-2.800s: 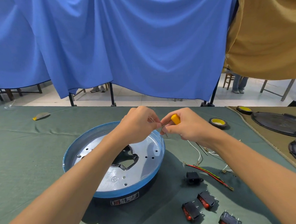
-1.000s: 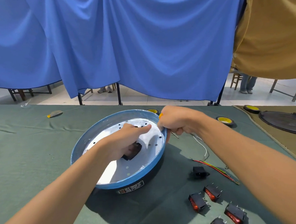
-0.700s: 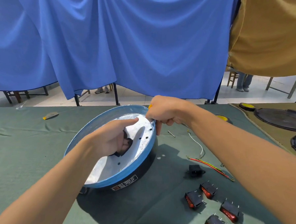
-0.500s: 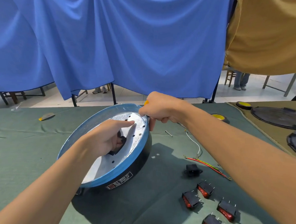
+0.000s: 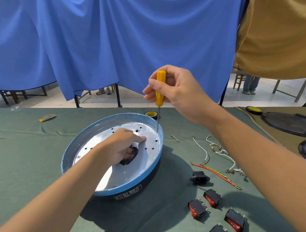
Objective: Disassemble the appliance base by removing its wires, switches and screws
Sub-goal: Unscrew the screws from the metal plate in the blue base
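The round appliance base (image 5: 89, 135), blue-rimmed with a perforated silver plate, lies on the green cloth. My left hand (image 5: 121, 147) reaches into its middle, fingers curled into the black central opening, index finger lying on the plate. My right hand (image 5: 175, 89) grips a yellow-handled screwdriver (image 5: 160, 88) upright; its thin shaft points down to the plate near the far right rim. Removed parts lie to the right: a loose screw (image 5: 174, 138), white wires (image 5: 219, 152), a red and yellow wire (image 5: 216, 174), a black socket (image 5: 199, 177) and several red rocker switches (image 5: 212, 198).
A yellow tape roll (image 5: 151, 114) sits just behind the base, another (image 5: 253, 109) at far right beside dark round lids (image 5: 291, 124) on a tan cloth. A small yellow-edged scrap (image 5: 47, 117) lies at far left. Blue and tan curtains hang behind the table.
The base, tilted up by both hands, now lies flatter. My right hand let go of the rim and rose, setting the screwdriver upright with its tip down at the plate.
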The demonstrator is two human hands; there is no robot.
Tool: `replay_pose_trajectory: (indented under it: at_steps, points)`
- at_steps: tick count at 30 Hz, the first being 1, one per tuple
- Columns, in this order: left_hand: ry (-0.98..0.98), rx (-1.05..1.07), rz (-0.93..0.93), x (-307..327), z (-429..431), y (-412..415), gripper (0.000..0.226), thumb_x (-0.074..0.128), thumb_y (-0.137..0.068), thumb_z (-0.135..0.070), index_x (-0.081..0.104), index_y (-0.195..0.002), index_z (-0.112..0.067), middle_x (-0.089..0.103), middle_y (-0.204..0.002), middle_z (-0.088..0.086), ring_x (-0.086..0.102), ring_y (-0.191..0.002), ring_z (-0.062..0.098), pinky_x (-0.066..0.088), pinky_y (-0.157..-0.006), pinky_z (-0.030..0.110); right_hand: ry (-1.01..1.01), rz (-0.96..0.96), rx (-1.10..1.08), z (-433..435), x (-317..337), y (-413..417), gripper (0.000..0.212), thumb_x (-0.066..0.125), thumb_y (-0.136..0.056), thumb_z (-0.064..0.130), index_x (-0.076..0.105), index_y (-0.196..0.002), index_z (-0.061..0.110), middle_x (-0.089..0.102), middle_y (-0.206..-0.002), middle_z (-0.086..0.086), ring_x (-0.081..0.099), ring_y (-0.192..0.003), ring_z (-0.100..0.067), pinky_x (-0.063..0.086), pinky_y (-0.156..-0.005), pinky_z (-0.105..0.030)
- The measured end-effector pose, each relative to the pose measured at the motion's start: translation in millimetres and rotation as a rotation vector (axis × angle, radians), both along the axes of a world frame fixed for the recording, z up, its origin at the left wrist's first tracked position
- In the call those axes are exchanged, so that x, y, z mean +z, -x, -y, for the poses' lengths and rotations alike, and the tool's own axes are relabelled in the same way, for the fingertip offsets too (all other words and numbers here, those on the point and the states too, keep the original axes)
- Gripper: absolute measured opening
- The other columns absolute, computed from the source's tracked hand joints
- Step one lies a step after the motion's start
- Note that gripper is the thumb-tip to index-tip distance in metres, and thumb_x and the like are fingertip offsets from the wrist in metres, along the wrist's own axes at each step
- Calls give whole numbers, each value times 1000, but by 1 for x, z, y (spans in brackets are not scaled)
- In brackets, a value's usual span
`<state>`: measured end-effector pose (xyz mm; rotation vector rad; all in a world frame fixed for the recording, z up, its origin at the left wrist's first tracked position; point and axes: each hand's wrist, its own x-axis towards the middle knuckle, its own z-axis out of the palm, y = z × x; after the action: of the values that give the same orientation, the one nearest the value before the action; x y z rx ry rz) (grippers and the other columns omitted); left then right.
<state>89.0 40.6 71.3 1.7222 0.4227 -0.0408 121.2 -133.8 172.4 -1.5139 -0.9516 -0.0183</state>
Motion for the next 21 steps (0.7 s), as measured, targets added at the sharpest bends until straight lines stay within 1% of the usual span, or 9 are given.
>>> replay_pose_trajectory:
  at_steps: [5,8,11,13,15,17,18,19,21]
  points:
    - [14,-8,12,1,0,3,37,74,-83,-11,41,-74,-22,52,-91,13,51,-61,24,44,-55,28,186,122,-35,-18,-20,4,3,60,-94,4,57,-93,4,71,-88,-16,72,-80,-25,59,-79,-40]
    - [24,-21,10,1,0,4,35,75,-83,-12,42,-79,-23,50,-94,13,49,-58,22,42,-54,28,265,173,-46,-20,-29,3,4,60,-94,7,57,-94,5,71,-88,-15,72,-79,-21,60,-78,-37]
    - [33,-16,13,2,-1,4,32,75,-83,-12,45,-82,-24,50,-93,14,49,-57,20,42,-52,27,295,218,-50,-19,-30,3,5,61,-94,9,56,-93,10,72,-88,-11,72,-80,-19,59,-80,-41]
    - [38,-11,14,3,-1,4,32,75,-83,-13,45,-81,-23,50,-94,15,49,-60,22,42,-54,28,301,213,-50,-17,-29,2,5,61,-94,11,56,-92,12,72,-89,-10,72,-81,-19,59,-80,-42]
    - [36,-10,18,3,-3,4,33,75,-83,-13,44,-79,-22,48,-93,14,47,-55,20,41,-51,26,386,244,-75,-16,-28,0,7,62,-93,16,57,-93,11,72,-88,-7,71,-81,-17,59,-79,-39]
    - [30,-13,19,3,-4,4,34,74,-84,-13,43,-78,-23,46,-93,13,44,-52,19,39,-49,26,525,336,-146,-18,-30,0,20,63,-93,26,58,-87,8,68,-78,-2,63,-71,-14,54,-70,-33]
    - [27,-13,15,2,-3,5,34,74,-84,-13,42,-80,-23,46,-93,12,43,-51,19,38,-49,26,583,389,-194,-19,-32,1,27,64,-92,32,57,-81,8,63,-73,-2,55,-67,-16,47,-64,-31]
    - [23,-13,13,2,-2,5,32,74,-84,-13,43,-84,-23,46,-92,12,43,-50,18,38,-48,25,628,431,-236,-19,-34,1,32,64,-91,36,55,-76,10,58,-71,-4,48,-65,-18,40,-62,-32]
    - [17,2,16,0,1,6,36,75,-84,-13,44,-102,-21,48,-90,14,44,-50,17,39,-47,25,679,458,-284,-20,-33,2,35,67,-88,38,48,-67,16,51,-68,0,43,-65,-17,35,-61,-32]
